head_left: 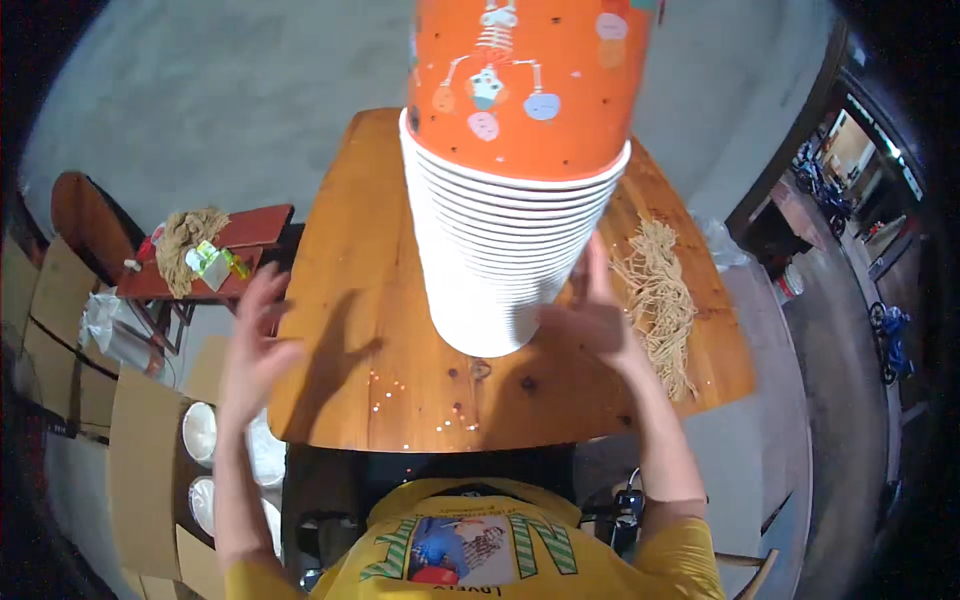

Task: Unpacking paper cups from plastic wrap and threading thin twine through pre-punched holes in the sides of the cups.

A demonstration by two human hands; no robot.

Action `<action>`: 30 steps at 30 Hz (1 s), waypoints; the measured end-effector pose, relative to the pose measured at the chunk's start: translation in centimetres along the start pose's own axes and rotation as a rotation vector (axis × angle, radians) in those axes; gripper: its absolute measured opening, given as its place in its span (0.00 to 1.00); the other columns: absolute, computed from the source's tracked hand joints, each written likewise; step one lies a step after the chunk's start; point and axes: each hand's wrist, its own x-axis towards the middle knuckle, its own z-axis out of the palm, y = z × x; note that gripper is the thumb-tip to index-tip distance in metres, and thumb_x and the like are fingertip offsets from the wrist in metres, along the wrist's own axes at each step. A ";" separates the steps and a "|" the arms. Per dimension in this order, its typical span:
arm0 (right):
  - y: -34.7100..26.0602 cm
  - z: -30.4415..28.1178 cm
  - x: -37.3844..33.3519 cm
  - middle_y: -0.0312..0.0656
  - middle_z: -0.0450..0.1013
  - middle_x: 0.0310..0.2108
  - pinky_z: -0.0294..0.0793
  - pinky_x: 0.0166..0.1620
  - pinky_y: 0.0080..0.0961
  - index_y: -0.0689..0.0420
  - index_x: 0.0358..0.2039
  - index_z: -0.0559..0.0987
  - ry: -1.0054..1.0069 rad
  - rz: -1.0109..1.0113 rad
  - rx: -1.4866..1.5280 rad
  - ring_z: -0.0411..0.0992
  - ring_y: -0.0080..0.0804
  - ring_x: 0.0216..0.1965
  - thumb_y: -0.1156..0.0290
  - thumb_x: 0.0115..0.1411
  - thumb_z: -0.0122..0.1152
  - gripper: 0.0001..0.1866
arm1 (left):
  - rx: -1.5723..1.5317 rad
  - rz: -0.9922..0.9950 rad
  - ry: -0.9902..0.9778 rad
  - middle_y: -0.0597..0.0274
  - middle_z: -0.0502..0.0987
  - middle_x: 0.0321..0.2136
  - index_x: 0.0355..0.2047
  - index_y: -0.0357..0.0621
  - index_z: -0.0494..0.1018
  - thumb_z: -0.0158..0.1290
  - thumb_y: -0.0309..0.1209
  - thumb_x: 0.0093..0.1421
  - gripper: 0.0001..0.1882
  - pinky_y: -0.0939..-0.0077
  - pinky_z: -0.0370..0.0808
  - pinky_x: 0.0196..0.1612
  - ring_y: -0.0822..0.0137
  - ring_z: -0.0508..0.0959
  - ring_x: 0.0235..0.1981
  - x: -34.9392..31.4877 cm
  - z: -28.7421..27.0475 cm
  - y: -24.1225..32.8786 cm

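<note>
A tall stack of nested paper buckets (515,245) stands on the wooden table (340,220). Many white rims show one above another. The topmost bucket (520,90) is orange with a skeleton and small cartoon faces, its upper part cut off by the picture's edge. To the left of the stack, my left hand (260,350) is raised, fingers apart and holding nothing. My right hand (600,320) is at the stack's lower right side, fingers stretched and slightly blurred; whether it touches the buckets I cannot tell.
Tan stringy strands (660,310) lie along the table's right side. Small white and reddish bits (455,410) are scattered near the front edge. At left stand a red bench (255,228) with another tan bundle (190,245) and a cardboard box (150,470) holding wrapped white buckets (200,430).
</note>
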 end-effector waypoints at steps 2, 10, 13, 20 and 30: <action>-0.5 0.4 0.8 0.48 0.44 0.65 0.44 0.65 0.31 0.59 0.64 0.36 -0.136 0.166 0.073 0.45 0.39 0.65 0.56 0.34 0.78 0.69 | -0.034 0.004 -0.178 0.55 0.45 0.65 0.65 0.48 0.40 0.63 0.34 0.47 0.52 0.65 0.66 0.55 0.56 0.55 0.62 4.1 6.6 0.6; -0.3 -1.2 3.4 0.43 0.53 0.60 0.60 0.60 0.36 0.49 0.64 0.38 -0.110 0.113 0.076 0.56 0.38 0.60 0.82 0.40 0.69 0.58 | -0.307 -0.036 -0.326 0.51 0.53 0.60 0.63 0.40 0.33 0.69 0.29 0.38 0.63 0.64 0.55 0.63 0.59 0.54 0.62 12.3 15.1 -0.6; -0.1 -5.2 5.7 0.49 0.50 0.62 0.47 0.65 0.33 0.59 0.64 0.35 -0.081 0.153 0.189 0.51 0.39 0.62 0.71 0.38 0.75 0.64 | -0.397 -0.024 -0.338 0.52 0.53 0.60 0.64 0.44 0.32 0.68 0.28 0.39 0.62 0.62 0.59 0.61 0.59 0.58 0.60 16.3 18.6 0.4; 5.8 -13.2 11.3 0.50 0.45 0.65 0.46 0.65 0.34 0.57 0.65 0.35 0.008 0.036 -0.065 0.46 0.40 0.65 0.66 0.41 0.74 0.63 | -0.448 0.095 -0.441 0.53 0.54 0.60 0.64 0.45 0.32 0.68 0.30 0.40 0.62 0.62 0.56 0.62 0.59 0.57 0.61 26.1 24.6 -0.7; 6.9 -17.7 14.0 0.47 0.47 0.64 0.51 0.64 0.36 0.53 0.65 0.35 0.061 0.111 0.098 0.50 0.38 0.64 0.73 0.47 0.69 0.57 | -0.363 0.210 -0.527 0.49 0.51 0.62 0.65 0.45 0.28 0.63 0.31 0.47 0.59 0.63 0.53 0.63 0.58 0.55 0.62 34.0 27.1 -1.6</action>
